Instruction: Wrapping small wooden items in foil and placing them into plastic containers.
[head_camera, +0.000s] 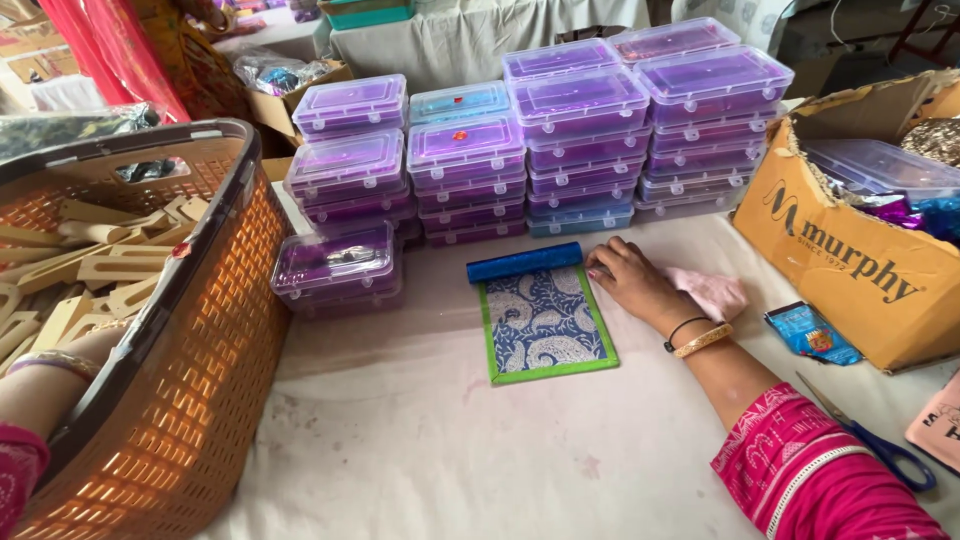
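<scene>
Blue paisley fabric mat with green border (545, 325) lying flat mid-table, rolled at its 12 o'clock edge. Right hand (632, 283) at its 2 o'clock, fingers pressed together on the roll. Left hand (70, 350) buried in orange woven plastic basket (215, 330) at 9 o'clock, fingers hidden, can't tell.

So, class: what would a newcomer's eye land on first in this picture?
Stacks of clear purple boxes fill the back of the table. In front of them, the right hand rests beside a blue patterned mat with a green border. At the left, the left arm reaches into an orange basket of wooden pieces.
</scene>
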